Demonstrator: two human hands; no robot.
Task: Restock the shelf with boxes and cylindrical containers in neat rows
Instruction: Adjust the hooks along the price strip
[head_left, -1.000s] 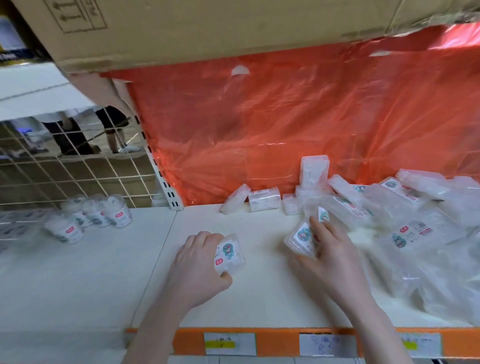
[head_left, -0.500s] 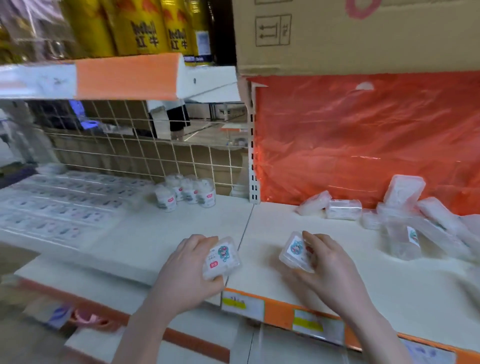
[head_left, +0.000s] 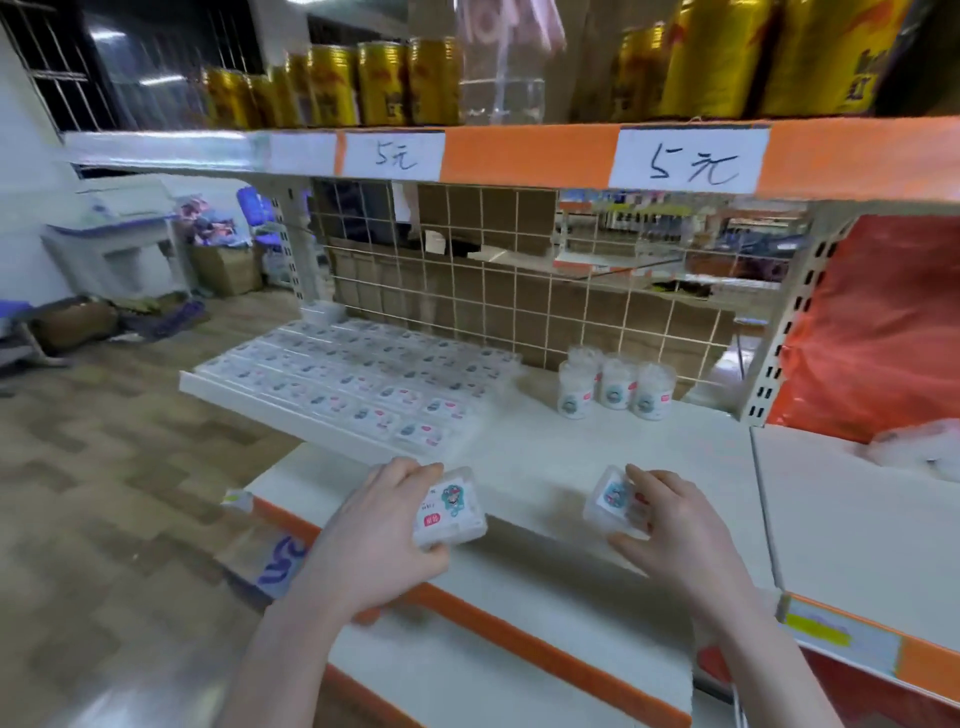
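The flat boxes (head_left: 358, 379) lie in neat rows on the left part of the white shelf (head_left: 545, 447), their labels up and their long sides running toward the wire back. The left hand (head_left: 379, 540) holds a small clear box (head_left: 451, 512) over the shelf's front edge, fingers curled round it; its label, with a teal figure and a red tag, faces up, and its long side runs from near left to far right. Behind and to the right, clear round tubs (head_left: 613, 387) with white contents stand upright, touching. The right hand (head_left: 670, 530) grips a second clear box (head_left: 613, 501), tilted so its label faces left. Half a second ago the view sat further right, with the orange sheet (head_left: 878, 322) filling it; both hands held the same boxes.
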